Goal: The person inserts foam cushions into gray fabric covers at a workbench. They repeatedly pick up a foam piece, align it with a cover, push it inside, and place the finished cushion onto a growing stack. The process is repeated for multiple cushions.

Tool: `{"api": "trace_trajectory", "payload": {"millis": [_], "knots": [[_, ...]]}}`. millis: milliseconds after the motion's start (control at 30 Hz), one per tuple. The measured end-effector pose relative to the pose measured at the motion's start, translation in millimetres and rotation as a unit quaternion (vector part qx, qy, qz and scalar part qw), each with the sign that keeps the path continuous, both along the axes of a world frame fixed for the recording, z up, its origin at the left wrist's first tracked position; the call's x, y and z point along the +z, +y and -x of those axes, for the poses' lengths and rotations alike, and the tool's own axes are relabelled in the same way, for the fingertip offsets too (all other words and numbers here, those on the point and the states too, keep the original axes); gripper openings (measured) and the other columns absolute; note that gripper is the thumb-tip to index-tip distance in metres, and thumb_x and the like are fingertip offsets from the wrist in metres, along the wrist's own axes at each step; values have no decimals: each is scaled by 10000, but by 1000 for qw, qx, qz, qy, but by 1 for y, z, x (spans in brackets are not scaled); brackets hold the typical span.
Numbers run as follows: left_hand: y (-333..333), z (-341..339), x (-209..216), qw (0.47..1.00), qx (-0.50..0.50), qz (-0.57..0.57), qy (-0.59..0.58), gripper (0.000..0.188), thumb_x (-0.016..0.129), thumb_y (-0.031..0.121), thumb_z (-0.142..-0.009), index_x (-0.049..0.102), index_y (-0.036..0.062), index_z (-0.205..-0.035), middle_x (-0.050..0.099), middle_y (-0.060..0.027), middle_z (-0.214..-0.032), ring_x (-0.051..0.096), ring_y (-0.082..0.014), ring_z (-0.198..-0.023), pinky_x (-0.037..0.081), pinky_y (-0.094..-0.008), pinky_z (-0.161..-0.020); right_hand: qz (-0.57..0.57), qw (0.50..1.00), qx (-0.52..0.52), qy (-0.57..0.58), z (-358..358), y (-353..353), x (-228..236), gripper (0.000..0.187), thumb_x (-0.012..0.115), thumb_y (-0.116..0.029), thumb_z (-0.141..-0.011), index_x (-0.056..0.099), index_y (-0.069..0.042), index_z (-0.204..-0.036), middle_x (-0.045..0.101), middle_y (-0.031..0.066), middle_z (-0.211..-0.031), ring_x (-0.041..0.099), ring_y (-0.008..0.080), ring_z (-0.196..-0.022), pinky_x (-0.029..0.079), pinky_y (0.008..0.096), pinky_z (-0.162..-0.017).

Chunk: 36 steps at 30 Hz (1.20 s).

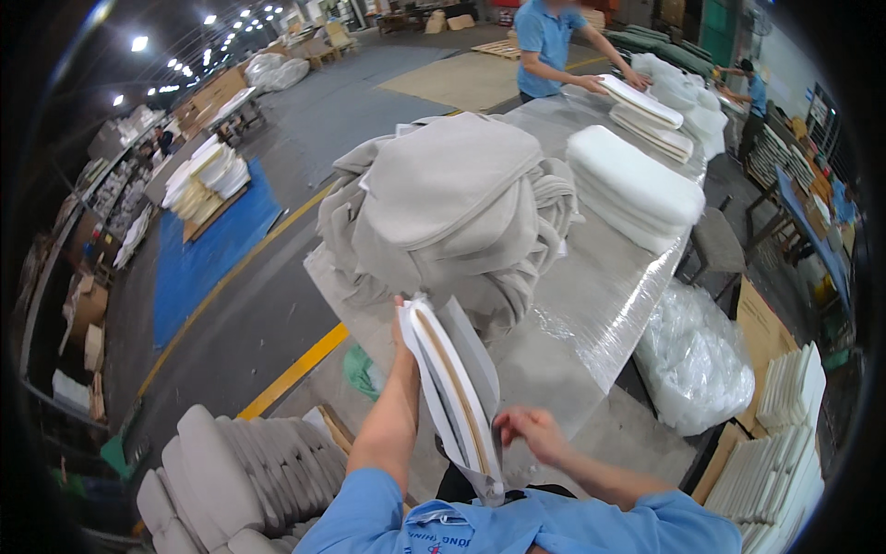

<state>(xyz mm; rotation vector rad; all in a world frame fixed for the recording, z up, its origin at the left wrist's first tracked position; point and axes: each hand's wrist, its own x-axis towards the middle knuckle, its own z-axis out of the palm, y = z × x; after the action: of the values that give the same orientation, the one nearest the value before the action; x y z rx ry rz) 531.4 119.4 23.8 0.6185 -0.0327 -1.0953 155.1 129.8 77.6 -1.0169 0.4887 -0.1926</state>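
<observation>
Your hands on a flat cushion panel, stood on edge

Your left hand (399, 319) is mostly hidden behind the cushion panel (454, 392), so you cannot tell its grip; that forearm reaches up from below. Your right hand (531, 431), fingers curled together, touches the panel's lower right side. The panel is thin, white-grey with a tan core, tilted over the desk (600, 295) before a heap of grey covers (452, 208).

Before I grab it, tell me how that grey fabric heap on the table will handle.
The grey fabric heap will probably be floppy: its layers sag and fold over each other. It likely comes apart rather than lifting as one, since loose pieces hang off its edges. It may slide easily, as the table is wrapped in glossy plastic film.
</observation>
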Motion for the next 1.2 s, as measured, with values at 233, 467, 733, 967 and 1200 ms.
{"api": "trace_trajectory", "payload": {"millis": [233, 467, 733, 967, 1200], "knots": [[17, 14, 1, 971, 41, -125, -200, 591, 459, 587, -1101, 696, 60, -1223, 728, -79, -1014, 708, -213, -896, 575, -378, -803, 428, 893, -113, -78, -184, -104, 59, 284, 608, -223, -1082, 702, -33, -1270, 690, 53, -1084, 619, 143, -1003, 513, 304, -892], [12, 72, 53, 992, 43, -21, -119, 556, 509, 489, -1117, 520, 69, -1481, 639, -31, -1221, 617, -146, -1077, 504, -299, -931, 461, 870, 159, 75, -256, -169, 53, 388, 724, -295, -965, 750, -65, -1276, 754, 146, -1089, 680, 195, -938, 551, 335, -858], [31, 68, 70, 899, 90, -212, -372, 370, 615, 205, -1046, 613, -19, -1339, 673, -62, -1089, 650, -176, -966, 508, -333, -886, 389, 913, 126, 13, -291, -144, 31, 229, 750, -224, -959, 761, -3, -1020, 748, 74, -885, 657, 132, -830, 532, 314, -756], [17, 73, 70, 754, 248, -398, -460, 250, 553, 161, -1072, 696, -44, -1054, 701, -183, -974, 660, -293, -891, 502, -397, -847, 332, 936, -108, -31, -296, -94, -9, 157, 720, -154, -977, 738, 2, -973, 729, 51, -810, 620, 96, -734, 513, 296, -689], [20, 73, 68, 712, 310, -398, -489, 184, 597, 102, -1040, 712, -32, -1092, 696, -172, -1051, 682, -344, -969, 527, -418, -867, 283, 941, -170, -77, -296, -76, -21, 132, 712, -107, -998, 724, 11, -940, 727, 61, -866, 648, 107, -781, 511, 281, -711]]}}
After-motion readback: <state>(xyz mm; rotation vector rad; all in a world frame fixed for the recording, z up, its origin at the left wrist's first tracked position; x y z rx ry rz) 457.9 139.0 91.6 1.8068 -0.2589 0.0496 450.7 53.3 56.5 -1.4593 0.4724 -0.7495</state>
